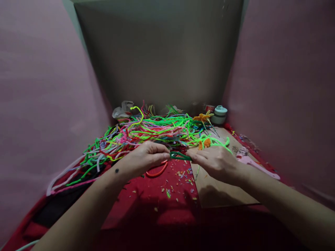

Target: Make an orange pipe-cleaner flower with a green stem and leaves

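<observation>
Between my two hands a dark green pipe cleaner [180,156] is bent into a narrow loop. My left hand [150,154] pinches its left end between thumb and fingers. The right end sits in the closed fingers of my right hand [216,162]. Below my left hand, a red-orange curved handle [157,175] lies on the red cloth [146,198], partly covered by the hand. Behind both hands spreads a large heap of pipe cleaners [162,127] in green, pink, red, yellow and white.
Brown cardboard [217,191] lies under my right hand. Further right is a pink tool [258,166]. An orange flower shape [202,117] and a pale lidded jar [220,115] stand at the back right, a white plastic bag [122,111] at the back left. Coloured scraps litter the cloth.
</observation>
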`<action>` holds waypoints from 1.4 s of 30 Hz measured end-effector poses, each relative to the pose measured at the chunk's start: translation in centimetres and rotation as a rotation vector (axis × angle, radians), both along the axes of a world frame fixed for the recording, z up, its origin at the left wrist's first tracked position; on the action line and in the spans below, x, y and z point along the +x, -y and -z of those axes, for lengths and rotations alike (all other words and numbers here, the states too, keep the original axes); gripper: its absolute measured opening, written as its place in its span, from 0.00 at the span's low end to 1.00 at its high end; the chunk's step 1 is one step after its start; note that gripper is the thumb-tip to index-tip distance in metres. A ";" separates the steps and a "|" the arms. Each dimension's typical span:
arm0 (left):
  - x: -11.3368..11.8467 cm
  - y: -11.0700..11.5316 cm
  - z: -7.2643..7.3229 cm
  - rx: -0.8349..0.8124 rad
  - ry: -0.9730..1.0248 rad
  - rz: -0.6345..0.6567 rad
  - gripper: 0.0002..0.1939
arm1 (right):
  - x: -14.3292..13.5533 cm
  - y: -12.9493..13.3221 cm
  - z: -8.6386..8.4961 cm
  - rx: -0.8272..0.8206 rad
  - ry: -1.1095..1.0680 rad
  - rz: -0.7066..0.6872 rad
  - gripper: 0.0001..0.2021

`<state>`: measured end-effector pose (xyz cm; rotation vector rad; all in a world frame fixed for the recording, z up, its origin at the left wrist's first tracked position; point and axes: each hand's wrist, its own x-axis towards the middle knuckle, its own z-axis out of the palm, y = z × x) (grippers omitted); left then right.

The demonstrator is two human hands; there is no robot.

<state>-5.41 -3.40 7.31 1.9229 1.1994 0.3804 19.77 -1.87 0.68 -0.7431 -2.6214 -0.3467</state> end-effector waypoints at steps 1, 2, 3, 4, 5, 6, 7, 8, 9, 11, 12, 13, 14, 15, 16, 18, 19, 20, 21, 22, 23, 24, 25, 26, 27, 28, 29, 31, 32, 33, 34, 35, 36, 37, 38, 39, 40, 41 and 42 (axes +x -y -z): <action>0.1 0.1 -0.1 -0.010 0.006 -0.008 0.13 | 0.1 0.1 0.2 -0.022 -0.010 -0.002 0.16; 0.2 0.1 -0.1 -0.009 0.007 -0.019 0.13 | 0.1 0.3 0.3 -0.054 -0.023 0.010 0.16; 0.3 0.2 -0.1 -0.005 0.005 -0.029 0.13 | 0.0 0.6 0.2 -0.098 -0.040 0.035 0.16; 0.4 0.2 0.0 -0.001 0.001 -0.035 0.13 | -0.2 0.9 0.1 -0.157 -0.060 0.070 0.17; 0.5 0.3 0.1 0.003 -0.003 -0.036 0.13 | -0.4 1.2 -0.2 -0.237 -0.078 0.106 0.19; 0.7 0.4 0.2 0.004 -0.007 -0.030 0.13 | -0.7 1.6 -0.7 -0.324 -0.113 0.137 0.21; 0.9 0.5 0.3 0.004 -0.010 -0.019 0.13 | -1.1 2.0 -1.3 -0.437 -0.137 0.141 0.24; 1.1 0.6 0.4 0.003 -0.011 -0.001 0.13 | -1.5 2.3 -1.9 -0.585 -0.138 0.096 0.24; 1.3 0.7 0.4 0.006 -0.011 0.020 0.13 | -1.9 2.5 -2.5 -0.709 -0.160 0.031 0.23; 1.7 1.0 0.3 0.026 -0.020 0.060 0.14 | -2.8 2.5 -3.4 -0.878 -0.240 -0.029 0.17; 1.8 1.1 0.2 0.043 -0.030 0.073 0.14 | -3.2 2.4 -3.6 -0.975 -0.297 -0.033 0.13; 1.9 1.2 0.0 0.066 -0.044 0.081 0.13 | -3.6 2.2 -3.5 -1.085 -0.384 -0.028 0.10; 2.0 1.3 -0.1 0.093 -0.060 0.085 0.11 | -3.8 2.0 -3.3 -1.209 -0.435 -0.027 0.10; 2.1 1.4 -0.2 0.120 -0.076 0.090 0.10 | -4.1 1.8 -3.0 -1.283 -0.495 -0.007 0.09; 2.1 1.4 -0.3 0.143 -0.090 0.093 0.09 | -4.2 1.7 -2.7 -1.327 -0.555 0.004 0.09; 2.0 1.5 -0.3 0.189 -0.112 0.090 0.09 | -4.4 1.6 -2.2 -1.400 -0.670 0.011 0.07; 2.1 1.5 -0.2 0.214 -0.121 0.084 0.09 | -4.6 1.7 -2.1 -1.447 -0.727 0.003 0.06; 2.1 1.5 -0.1 0.242 -0.134 0.074 0.09 | -4.7 1.9 -2.0 -1.511 -0.794 -0.008 0.05; 2.1 1.5 0.0 0.275 -0.150 0.060 0.10 | -4.8 2.0 -2.0 -1.590 -0.865 -0.019 0.05; 2.2 1.5 0.1 0.319 -0.165 0.044 0.10 | -4.9 2.2 -2.0 -1.673 -0.935 -0.031 0.05; 2.3 1.5 0.2 0.368 -0.181 0.029 0.10 | -5.1 2.4 -2.0 -1.749 -0.993 -0.043 0.06; 2.4 1.5 0.4 0.421 -0.202 0.016 0.09 | -5.2 2.5 -2.0 -1.809 -1.038 -0.048 0.06; 2.4 1.5 0.7 0.474 -0.224 0.007 0.09 | -5.3 2.5 -1.9 -1.842 -1.066 -0.038 0.06; 2.4 1.5 0.9 0.525 -0.243 0.002 0.08 | -5.3 2.5 -1.7 -1.843 -1.080 -0.023 0.06; 2.4 1.5 1.1 0.570 -0.259 0.004 0.08 | -5.3 2.5 -1.6 -1.819 -1.083 -0.012 0.05; 2.4 1.5 1.4 0.603 -0.276 0.012 0.08 | -5.3 2.4 -1.4 -1.782 -1.087 0.000 0.06; 2.4 1.5 1.6 0.630 -0.289 0.019 0.08 | -5.3 2.4 -1.3 -1.744 -1.088 0.004 0.07; 2.3 1.5 1.9 0.676 -0.306 0.027 0.08 | -5.3 2.2 -1.1 -1.692 -1.068 -0.031 0.07; 2.2 1.5 2.0 0.698 -0.320 0.024 0.09 | -5.3 2.2 -1.0 -1.683 -1.058 -0.062 0.06; 2.2 1.5 2.1 0.718 -0.340 0.017 0.09 | -5.4 2.1 -1.0 -1.685 -1.055 -0.092 0.04; 2.2 1.5 2.2 0.735 -0.362 0.008 0.09 | -5.5 2.1 -1.0 -1.697 -1.059 -0.119 0.03; 2.2 1.5 2.2 0.747 -0.381 -0.001 0.09 | -5.5 2.0 -1.0 -1.724 -1.062 -0.142 0.03; 2.2 1.6 2.2 0.755 -0.390 -0.009 0.10 | -5.6 2.0 -1.0 -1.763 -1.058 -0.149 0.03; 2.2 1.6 2.1 0.758 -0.389 -0.015 0.10 | -5.6 2.0 -1.1 -1.802 -1.049 -0.139 0.03; 2.2 1.6 2.1 0.757 -0.377 -0.018 0.11 | -5.5 2.0 -1.1 -1.829 -1.037 -0.116 0.04; 2.1 1.6 2.1 0.753 -0.356 -0.016 0.12 | -5.5 1.9 -1.1 -1.842 -1.030 -0.088 0.04; 2.1 1.6 2.1 0.746 -0.334 -0.008 0.12 | -5.4 1.9 -1.2 -1.839 -1.027 -0.061 0.04; 2.1 1.6 2.0 0.736 -0.317 0.003 0.12 | -5.3 1.8 -1.2 -1.827 -1.030 -0.039 0.05; 2.0 1.6 2.0 0.724 -0.310 0.016 0.12 | -5.2 1.7 -1.2 -1.810 -1.031 -0.022 0.05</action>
